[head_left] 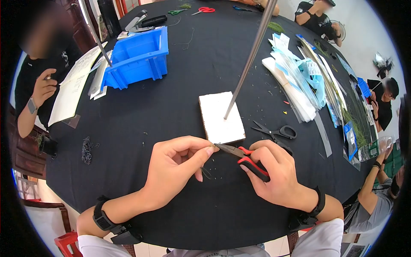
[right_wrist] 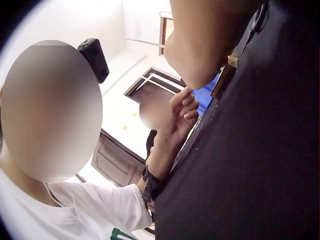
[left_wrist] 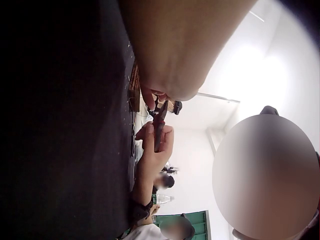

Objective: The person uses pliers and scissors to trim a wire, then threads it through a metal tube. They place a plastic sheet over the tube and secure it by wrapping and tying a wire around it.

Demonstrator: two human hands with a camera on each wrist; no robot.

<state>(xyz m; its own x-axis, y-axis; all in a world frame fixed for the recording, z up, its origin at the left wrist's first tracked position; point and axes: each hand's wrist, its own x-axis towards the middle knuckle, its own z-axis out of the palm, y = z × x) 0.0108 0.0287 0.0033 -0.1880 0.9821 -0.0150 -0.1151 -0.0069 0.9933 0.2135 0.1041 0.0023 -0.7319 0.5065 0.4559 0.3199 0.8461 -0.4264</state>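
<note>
In the head view, my left hand [head_left: 173, 167] pinches a small thin piece between thumb and index finger. A thin wire-like loop [head_left: 206, 173] hangs below those fingers. My right hand [head_left: 277, 174] grips pliers [head_left: 231, 150] with red and black handles, and their pointed tips meet the left fingertips. What the tips bite on is too small to tell. Just beyond both hands lies a white-topped block [head_left: 216, 113] with a metal rod [head_left: 246, 70] rising from it. The left wrist view shows the pliers [left_wrist: 160, 122] in the right hand from the side.
Black scissors [head_left: 276, 132] lie right of the block. A blue bin [head_left: 150, 64] stands at the back left, and a dark tangle of wire [head_left: 87, 150] lies at the left. Packets and strips [head_left: 295, 81] spread along the right side. Other people sit around the black-covered table [head_left: 180, 231].
</note>
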